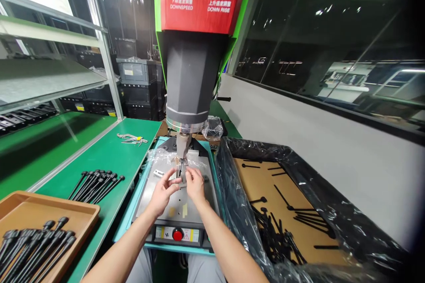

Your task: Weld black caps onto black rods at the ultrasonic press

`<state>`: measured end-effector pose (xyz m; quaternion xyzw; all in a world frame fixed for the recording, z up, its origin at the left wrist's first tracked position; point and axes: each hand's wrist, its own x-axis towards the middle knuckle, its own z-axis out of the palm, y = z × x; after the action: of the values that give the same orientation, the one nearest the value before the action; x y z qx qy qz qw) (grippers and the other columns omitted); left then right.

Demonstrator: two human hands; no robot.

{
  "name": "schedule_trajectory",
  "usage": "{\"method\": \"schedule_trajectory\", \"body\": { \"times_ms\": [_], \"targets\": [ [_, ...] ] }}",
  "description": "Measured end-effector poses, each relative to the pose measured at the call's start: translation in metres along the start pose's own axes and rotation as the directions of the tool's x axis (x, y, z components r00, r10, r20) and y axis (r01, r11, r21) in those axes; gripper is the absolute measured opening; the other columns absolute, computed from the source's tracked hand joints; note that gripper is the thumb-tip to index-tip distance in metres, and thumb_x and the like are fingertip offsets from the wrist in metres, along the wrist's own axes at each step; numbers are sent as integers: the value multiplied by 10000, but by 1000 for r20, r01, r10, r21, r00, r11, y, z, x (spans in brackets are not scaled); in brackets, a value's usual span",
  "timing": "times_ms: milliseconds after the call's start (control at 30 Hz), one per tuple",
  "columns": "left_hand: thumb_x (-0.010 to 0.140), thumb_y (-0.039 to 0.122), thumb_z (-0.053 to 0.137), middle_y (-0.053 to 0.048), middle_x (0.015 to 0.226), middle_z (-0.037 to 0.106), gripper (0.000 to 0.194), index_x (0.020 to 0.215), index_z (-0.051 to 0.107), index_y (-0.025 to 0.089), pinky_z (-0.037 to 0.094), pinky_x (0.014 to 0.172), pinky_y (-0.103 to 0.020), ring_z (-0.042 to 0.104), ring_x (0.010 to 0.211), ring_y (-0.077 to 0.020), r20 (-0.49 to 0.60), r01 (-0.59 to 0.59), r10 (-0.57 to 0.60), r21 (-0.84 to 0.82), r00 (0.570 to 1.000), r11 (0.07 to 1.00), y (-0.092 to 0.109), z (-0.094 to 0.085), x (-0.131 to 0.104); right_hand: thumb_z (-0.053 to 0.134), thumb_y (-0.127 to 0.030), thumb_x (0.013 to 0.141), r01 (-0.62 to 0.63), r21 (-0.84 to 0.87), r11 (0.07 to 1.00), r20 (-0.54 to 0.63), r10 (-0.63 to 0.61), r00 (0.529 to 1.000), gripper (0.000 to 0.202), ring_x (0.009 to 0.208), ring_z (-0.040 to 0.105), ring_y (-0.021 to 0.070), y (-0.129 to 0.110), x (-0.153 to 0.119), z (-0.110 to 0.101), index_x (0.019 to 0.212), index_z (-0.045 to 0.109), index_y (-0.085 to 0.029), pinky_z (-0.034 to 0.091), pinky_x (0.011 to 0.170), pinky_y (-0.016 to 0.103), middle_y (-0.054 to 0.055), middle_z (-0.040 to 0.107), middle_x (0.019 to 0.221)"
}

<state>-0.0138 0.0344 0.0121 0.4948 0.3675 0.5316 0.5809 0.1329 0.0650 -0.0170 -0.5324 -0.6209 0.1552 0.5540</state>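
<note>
Hands (161,192) (both bare), metal fixture (183,175) between

a left hand (161,194) and a right hand (195,184) over the base plate (166,219) beneath the press (189,73); left of it, a bench (116,154) bearing tools (133,139), rods (96,185) and a filled tray (94,212); right, a lined box (232,181); behind, crates (136,84).

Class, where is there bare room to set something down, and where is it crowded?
Bare: the green worktop between the metal tools and the bunched black rods. Crowded: its near end, with the tan tray beside those rods, and the middle of the metal plate, where the left hand and right hand are close together.
</note>
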Motion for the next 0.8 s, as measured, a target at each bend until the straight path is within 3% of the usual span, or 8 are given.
{"method": "schedule_trajectory", "body": {
  "times_ms": [100, 200, 300, 467, 567, 700, 800],
  "targets": [
    [714, 289, 700, -121, 1474, 382, 649, 1322, 479, 235, 519, 876, -375, 572, 1148, -276, 3, -28, 28, 34, 1000, 999, 9, 1, -1, 450, -300, 891, 26, -16, 1000, -47, -27, 999, 292, 1005, 556, 246, -5, 26, 5, 1040, 659, -161, 451, 907, 403, 128, 573, 1052],
    [734, 299, 669, -96, 1479, 383, 631, 1331, 468, 262, 533, 853, -370, 582, 1139, -269, 14, -48, 47, 82, 999, 995, 16, 1, -1, 575, -291, 820, -4, -58, 998, 15, 5, 1000, 302, 1037, 527, 256, -8, 46, 9, 1093, 644, -181, 404, 957, 415, 112, 557, 1077],
    [738, 282, 658, -98, 1470, 398, 619, 1328, 474, 255, 539, 829, -363, 600, 1112, -268, 13, -46, 45, 80, 999, 996, 22, 3, 1, 630, -271, 774, -31, -68, 997, 103, 38, 994, 223, 1030, 525, 260, -12, 63, 11, 970, 690, -184, 388, 965, 416, 95, 583, 1021],
    [720, 257, 674, -109, 1458, 411, 604, 1300, 506, 244, 545, 807, -370, 611, 1087, -271, -2, -47, 47, 26, 999, 999, 28, 5, 1, 628, -310, 772, -47, -13, 999, 102, 49, 994, 191, 1037, 531, 268, -22, 71, 1, 878, 694, -165, 383, 965, 421, 103, 600, 1007],
    [726, 272, 671, -109, 1427, 454, 571, 1279, 532, 246, 540, 832, -401, 608, 1085, -270, -13, -43, 44, 52, 999, 998, 24, 2, 0, 601, -337, 790, -85, 42, 996, 129, 79, 988, 224, 894, 596, 240, -29, 51, -14, 907, 670, -159, 460, 855, 398, 90, 640, 944],
    [721, 273, 675, -133, 1328, 550, 603, 1299, 515, 210, 510, 892, -426, 622, 1033, -242, -18, -2, 4, 124, 1000, 992, 7, -5, -11, 626, -332, 783, -164, 256, 953, 277, 90, 956, 208, 742, 630, 194, -40, -4, -37, 905, 617, -164, 511, 678, 304, 46, 678, 824],
    [760, 259, 643, -112, 1169, 652, 660, 1380, 422, 211, 483, 933, -430, 634, 993, -219, 64, -9, -3, 178, 998, 984, -1, -7, -31, 719, -309, 728, -185, 365, 912, 297, 74, 952, 247, 708, 615, 171, -54, -43, -49, 910, 608, -184, 500, 663, 280, 24, 673, 836]
  ]
}}
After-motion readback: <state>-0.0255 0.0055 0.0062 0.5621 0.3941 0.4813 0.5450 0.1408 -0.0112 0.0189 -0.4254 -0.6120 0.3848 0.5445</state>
